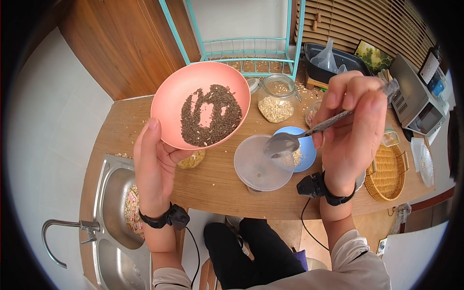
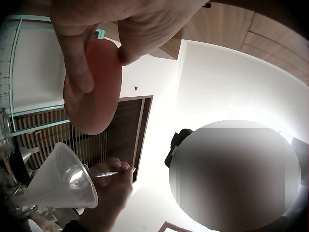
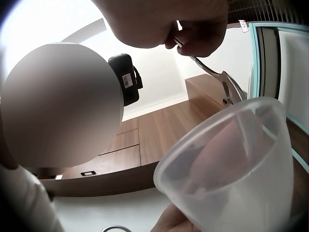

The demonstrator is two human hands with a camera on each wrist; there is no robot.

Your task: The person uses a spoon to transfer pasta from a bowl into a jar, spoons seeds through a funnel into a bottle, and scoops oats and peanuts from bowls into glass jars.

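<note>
My left hand grips a pink bowl by its near rim, thumb on the inside edge, and holds it tilted above the counter. Small dark brown seeds with a few pale flakes are spread over the bowl's bottom. In my right hand a metal spoon is pinched by its handle, the spoon's head over a wide translucent funnel. The left wrist view shows the funnel as a cone beside the bowl. Whatever stands under the funnel is mostly hidden.
A blue plate with pale flakes sits partly behind the funnel. Farther back is a glass jar of oats. A wicker basket and a microwave stand at right; a sink is at left, a turquoise rack behind.
</note>
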